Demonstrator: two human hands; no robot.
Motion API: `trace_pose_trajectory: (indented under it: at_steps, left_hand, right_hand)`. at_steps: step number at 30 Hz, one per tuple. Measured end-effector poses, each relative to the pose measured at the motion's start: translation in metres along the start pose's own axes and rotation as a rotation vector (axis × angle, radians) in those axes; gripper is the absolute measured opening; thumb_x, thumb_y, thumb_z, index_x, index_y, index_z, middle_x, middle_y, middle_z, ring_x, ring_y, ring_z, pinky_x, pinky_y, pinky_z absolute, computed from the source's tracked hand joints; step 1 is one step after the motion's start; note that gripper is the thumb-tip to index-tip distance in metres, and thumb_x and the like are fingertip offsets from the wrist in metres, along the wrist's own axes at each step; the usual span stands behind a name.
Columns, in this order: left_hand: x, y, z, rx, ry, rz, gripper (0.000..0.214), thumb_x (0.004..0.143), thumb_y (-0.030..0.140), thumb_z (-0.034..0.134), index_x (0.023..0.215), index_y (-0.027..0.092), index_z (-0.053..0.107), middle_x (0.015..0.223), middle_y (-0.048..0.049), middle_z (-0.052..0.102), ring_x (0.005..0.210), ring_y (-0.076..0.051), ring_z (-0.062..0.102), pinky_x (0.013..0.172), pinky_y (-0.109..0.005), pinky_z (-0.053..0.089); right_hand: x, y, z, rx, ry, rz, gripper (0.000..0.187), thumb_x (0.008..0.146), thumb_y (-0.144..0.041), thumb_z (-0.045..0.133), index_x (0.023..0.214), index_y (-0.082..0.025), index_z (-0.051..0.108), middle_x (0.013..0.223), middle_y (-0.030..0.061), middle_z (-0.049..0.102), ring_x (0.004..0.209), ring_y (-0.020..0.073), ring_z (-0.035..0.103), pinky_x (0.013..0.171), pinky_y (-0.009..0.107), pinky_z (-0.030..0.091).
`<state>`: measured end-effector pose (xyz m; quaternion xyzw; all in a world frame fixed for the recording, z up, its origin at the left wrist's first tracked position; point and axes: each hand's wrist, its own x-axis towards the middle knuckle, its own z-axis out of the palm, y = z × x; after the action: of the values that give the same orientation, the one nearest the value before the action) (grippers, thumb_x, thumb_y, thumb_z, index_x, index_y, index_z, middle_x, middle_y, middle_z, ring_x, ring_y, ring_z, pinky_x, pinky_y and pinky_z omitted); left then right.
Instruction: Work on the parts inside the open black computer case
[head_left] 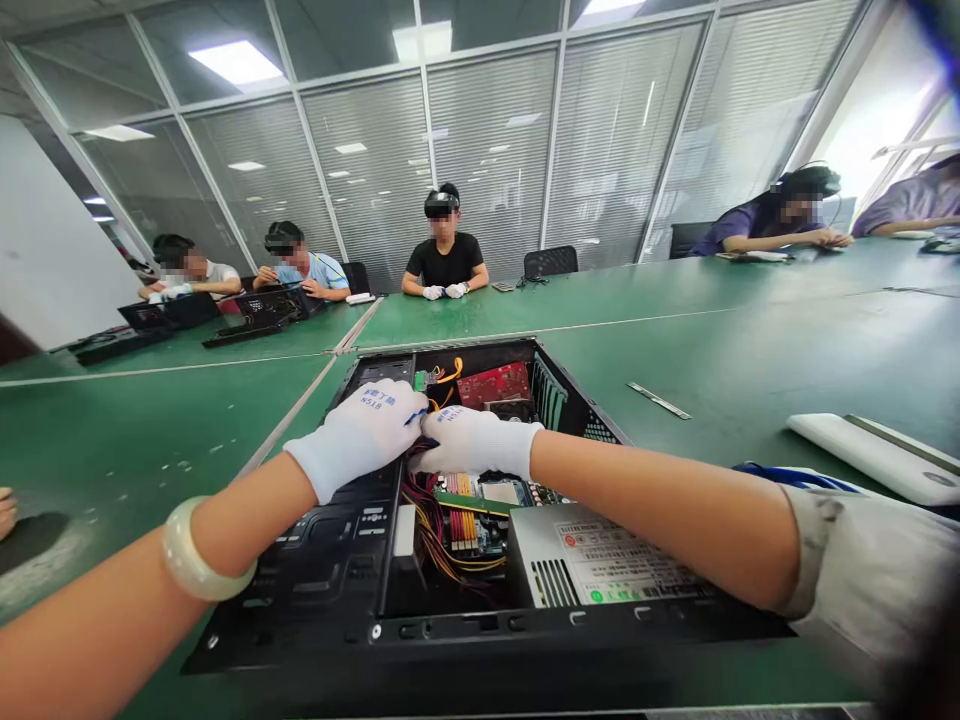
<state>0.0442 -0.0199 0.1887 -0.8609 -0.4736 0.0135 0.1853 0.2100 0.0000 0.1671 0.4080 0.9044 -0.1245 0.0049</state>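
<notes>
Head camera — close above the open computer case, facing forward-down.

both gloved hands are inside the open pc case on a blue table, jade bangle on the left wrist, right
Not quite: the table is green, not blue. The head view shows it. The rest holds: both gloved hands, left hand and right hand, are inside the open pc case, with the bangle on the left wrist.

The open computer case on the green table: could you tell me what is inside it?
Inside the computer case: a red circuit board, coloured cables and a grey power supply. Both gloved hands, left hand and right hand, cover what they work on.
</notes>
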Motion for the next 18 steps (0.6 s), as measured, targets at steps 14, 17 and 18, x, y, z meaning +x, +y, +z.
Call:
trace_pose_trajectory:
  at_steps: [14,17,18]
  left_hand:
    - [0.017,0.018,0.018,-0.136,-0.085,0.228,0.019,0.085,0.037,0.063,0.081,0.022,0.076,0.089,-0.0044,0.066,0.091,-0.022,0.061,0.087,-0.034,0.047]
    - [0.021,0.022,0.016,-0.091,-0.203,0.25,0.013,0.079,0.035,0.07,0.077,0.024,0.075,0.086,-0.0021,0.068,0.086,-0.021,0.062,0.092,-0.034,0.045]
    - [0.021,0.022,0.015,-0.092,-0.195,0.234,0.009,0.078,0.032,0.07,0.078,0.024,0.075,0.086,-0.0017,0.069,0.087,-0.021,0.062,0.094,-0.034,0.045]
  right_hand:
    - [-0.007,0.045,-0.025,0.197,-0.368,0.05,0.046,0.072,-0.031,0.073,0.116,-0.015,0.074,0.101,0.0021,0.076,0.087,0.0194,0.066,0.075,0.025,0.05]
    - [-0.003,0.054,-0.018,0.266,-0.347,-0.001,0.041,0.077,-0.029,0.071,0.116,-0.016,0.074,0.105,0.0028,0.075,0.088,0.0193,0.067,0.077,0.026,0.051]
    - [-0.002,0.058,-0.015,0.286,-0.341,-0.051,0.037,0.08,-0.027,0.069,0.116,-0.017,0.074,0.107,0.0028,0.075,0.091,0.0189,0.068,0.078,0.026,0.052]
